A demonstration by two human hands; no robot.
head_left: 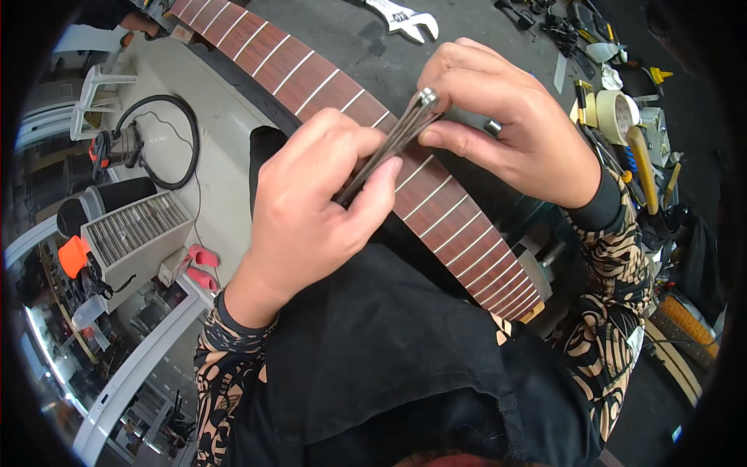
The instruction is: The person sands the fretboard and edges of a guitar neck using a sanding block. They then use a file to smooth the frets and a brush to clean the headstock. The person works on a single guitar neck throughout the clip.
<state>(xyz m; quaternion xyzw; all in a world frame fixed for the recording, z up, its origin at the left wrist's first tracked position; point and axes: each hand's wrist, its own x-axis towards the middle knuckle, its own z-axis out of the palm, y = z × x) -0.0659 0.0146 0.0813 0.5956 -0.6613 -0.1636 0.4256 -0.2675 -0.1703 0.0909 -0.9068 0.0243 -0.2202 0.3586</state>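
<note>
Grey metal tool (396, 138) slants over brown guitar neck (461, 226), long axis crossing neck's. Left hand (317, 198) wraps lower end, grip curled tight; right hand (506, 121) pinches upper end, thumb and forefinger barely parted. Contact between tool and neck unclear.

No words or numbers legible. Small dark markings showed on a silver metal adjustable wrench (405, 23), which lay just beyond the long reddish-brown wooden fretboard (459, 223) with pale crosswise frets; too small to read.
</note>
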